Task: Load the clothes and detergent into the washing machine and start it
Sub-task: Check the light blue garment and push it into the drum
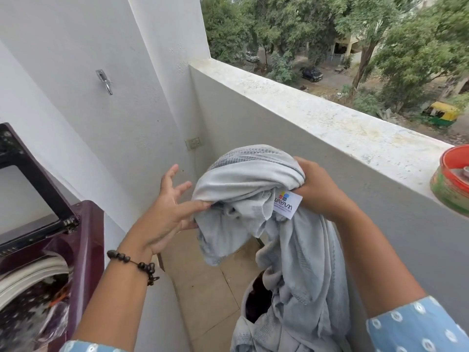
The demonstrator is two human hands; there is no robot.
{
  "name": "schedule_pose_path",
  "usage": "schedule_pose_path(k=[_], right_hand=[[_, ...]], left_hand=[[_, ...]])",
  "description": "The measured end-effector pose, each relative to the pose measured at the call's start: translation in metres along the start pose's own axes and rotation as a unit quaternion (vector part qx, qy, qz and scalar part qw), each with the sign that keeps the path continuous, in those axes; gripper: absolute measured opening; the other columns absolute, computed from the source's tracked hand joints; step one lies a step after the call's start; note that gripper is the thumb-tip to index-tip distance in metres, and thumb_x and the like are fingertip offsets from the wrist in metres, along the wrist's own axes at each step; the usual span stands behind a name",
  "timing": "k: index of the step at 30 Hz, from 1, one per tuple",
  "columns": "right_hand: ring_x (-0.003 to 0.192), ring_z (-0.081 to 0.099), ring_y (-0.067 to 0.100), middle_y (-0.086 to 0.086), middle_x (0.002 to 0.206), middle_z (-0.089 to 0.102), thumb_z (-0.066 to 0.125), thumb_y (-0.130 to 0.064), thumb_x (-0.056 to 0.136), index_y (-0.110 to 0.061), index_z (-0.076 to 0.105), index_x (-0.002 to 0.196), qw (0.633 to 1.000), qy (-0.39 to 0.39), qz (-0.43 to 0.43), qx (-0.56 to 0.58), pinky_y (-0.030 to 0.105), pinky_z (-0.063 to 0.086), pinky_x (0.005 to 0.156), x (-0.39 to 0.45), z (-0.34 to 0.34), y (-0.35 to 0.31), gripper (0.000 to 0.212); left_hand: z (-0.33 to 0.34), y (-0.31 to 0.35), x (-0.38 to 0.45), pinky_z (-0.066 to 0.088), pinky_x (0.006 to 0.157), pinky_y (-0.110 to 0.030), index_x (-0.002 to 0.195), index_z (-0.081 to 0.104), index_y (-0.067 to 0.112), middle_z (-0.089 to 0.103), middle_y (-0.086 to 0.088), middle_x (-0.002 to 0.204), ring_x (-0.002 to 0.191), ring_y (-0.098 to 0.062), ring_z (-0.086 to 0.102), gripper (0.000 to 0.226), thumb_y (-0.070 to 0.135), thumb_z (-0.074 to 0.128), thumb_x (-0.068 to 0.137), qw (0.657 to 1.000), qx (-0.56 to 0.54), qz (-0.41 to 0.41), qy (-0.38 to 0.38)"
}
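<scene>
The washer [50,262] sits at eight o'clock, lid up, dark clothes already in the drum. At centre the right hand [319,189] clenches a bunched grey cloth [253,199]; the left hand [167,219] pinches its edge with the thumb, other fingers spread. Best to gather the hanging tail before swinging it left. Washer controls and detergent are out of sight; the dark item under the cloth is unclear.
</scene>
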State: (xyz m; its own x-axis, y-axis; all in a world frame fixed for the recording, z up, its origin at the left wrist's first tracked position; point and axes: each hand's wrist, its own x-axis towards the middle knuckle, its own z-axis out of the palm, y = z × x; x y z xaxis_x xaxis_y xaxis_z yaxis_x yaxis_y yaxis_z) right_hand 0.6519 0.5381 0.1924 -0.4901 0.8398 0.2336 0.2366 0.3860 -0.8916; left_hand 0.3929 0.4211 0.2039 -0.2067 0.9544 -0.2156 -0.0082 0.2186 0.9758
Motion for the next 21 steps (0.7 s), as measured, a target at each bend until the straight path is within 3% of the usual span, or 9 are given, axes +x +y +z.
schedule_pose_path(k=[1,3,5,8,10,12,14,17,21], right_hand=[[0.093,0.065,-0.006,-0.014,0.1,0.071,0.069,-0.024,0.064,-0.024,0.068,0.106,1.0,-0.011,-0.002,-0.027,0.021,0.052,0.078,0.001,0.0,-0.002,0.042],[0.096,0.067,0.007,-0.007,0.1,0.073,0.072,-0.021,0.068,-0.02,0.069,0.108,0.997,-0.032,-0.006,-0.072,0.032,0.053,0.081,0.003,0.003,-0.007,0.04],[0.096,0.066,0.01,-0.006,0.1,0.073,0.076,-0.015,0.073,-0.021,0.069,0.109,0.993,-0.048,-0.021,-0.101,0.032,0.052,0.082,0.003,0.009,-0.011,0.037],[0.092,0.067,0.008,-0.007,0.097,0.073,0.078,-0.014,0.073,-0.021,0.069,0.108,0.991,-0.065,-0.036,-0.107,0.031,0.053,0.08,0.004,0.017,-0.017,0.036],[0.089,0.066,0.007,-0.007,0.094,0.072,0.078,-0.014,0.073,-0.019,0.067,0.104,0.991,-0.067,-0.047,-0.106,0.03,0.052,0.078,0.006,0.02,-0.021,0.034],[0.086,0.064,0.004,-0.009,0.093,0.07,0.077,-0.012,0.073,-0.021,0.063,0.107,0.991,-0.051,-0.055,-0.111,0.027,0.05,0.076,0.006,0.021,-0.022,0.038],[0.085,0.064,0.002,-0.01,0.095,0.07,0.078,-0.009,0.072,-0.024,0.056,0.114,0.994,-0.042,-0.044,-0.09,0.025,0.05,0.074,0.004,0.017,-0.021,0.049],[0.1,0.067,0.009,-0.006,0.111,0.068,0.08,-0.01,0.072,-0.031,0.046,0.131,0.996,-0.086,-0.011,0.029,0.032,0.054,0.088,0.0,0.01,-0.012,0.072],[0.137,0.042,0.005,-0.012,0.15,0.039,0.09,-0.045,0.059,-0.052,0.018,0.148,0.988,-0.129,0.018,0.087,0.039,0.039,0.112,-0.009,0.002,0.005,0.115]], left_hand=[[0.002,0.007,-0.004,0.054,0.091,-0.046,0.144,0.011,0.062,0.025,0.006,0.158,0.138,-0.025,0.043,0.129,0.033,0.091,0.048,1.0,0.02,0.009,-0.014],[0.01,0.024,-0.011,0.031,0.114,-0.042,0.145,-0.002,0.062,0.004,0.01,0.165,0.15,-0.014,0.014,0.14,0.047,0.094,0.045,0.988,0.143,0.052,-0.033],[0.022,0.035,-0.009,0.011,0.121,-0.037,0.145,-0.017,0.057,-0.011,0.015,0.164,0.149,-0.003,-0.007,0.145,0.061,0.088,0.047,0.945,0.307,0.103,-0.04],[0.048,0.044,-0.003,0.008,0.122,-0.054,0.137,-0.032,0.06,-0.016,0.015,0.163,0.15,-0.018,-0.016,0.146,0.068,0.081,0.044,0.883,0.445,0.135,-0.067],[0.062,0.041,0.005,0.019,0.12,-0.042,0.139,-0.031,0.058,0.009,0.016,0.161,0.15,-0.013,0.007,0.149,0.059,0.088,0.049,0.876,0.446,0.154,-0.102],[0.069,0.036,0.012,0.035,0.106,-0.025,0.149,-0.018,0.051,0.038,0.016,0.14,0.131,-0.005,0.04,0.142,0.043,0.092,0.059,0.878,0.435,0.172,-0.102],[0.068,0.033,0.017,0.048,0.095,-0.029,0.151,0.005,0.05,0.057,0.013,0.125,0.111,-0.009,0.059,0.123,0.032,0.089,0.064,0.884,0.42,0.195,-0.061],[0.064,0.028,0.022,0.055,0.085,-0.03,0.141,0.036,0.047,0.07,0.008,0.104,0.091,-0.009,0.067,0.093,0.015,0.083,0.066,0.915,0.335,0.224,-0.019],[0.057,0.029,0.027,0.054,0.083,-0.023,0.132,0.053,0.03,0.071,0.006,0.103,0.091,-0.01,0.069,0.07,0.012,0.079,0.069,0.952,0.177,0.251,0.008]])
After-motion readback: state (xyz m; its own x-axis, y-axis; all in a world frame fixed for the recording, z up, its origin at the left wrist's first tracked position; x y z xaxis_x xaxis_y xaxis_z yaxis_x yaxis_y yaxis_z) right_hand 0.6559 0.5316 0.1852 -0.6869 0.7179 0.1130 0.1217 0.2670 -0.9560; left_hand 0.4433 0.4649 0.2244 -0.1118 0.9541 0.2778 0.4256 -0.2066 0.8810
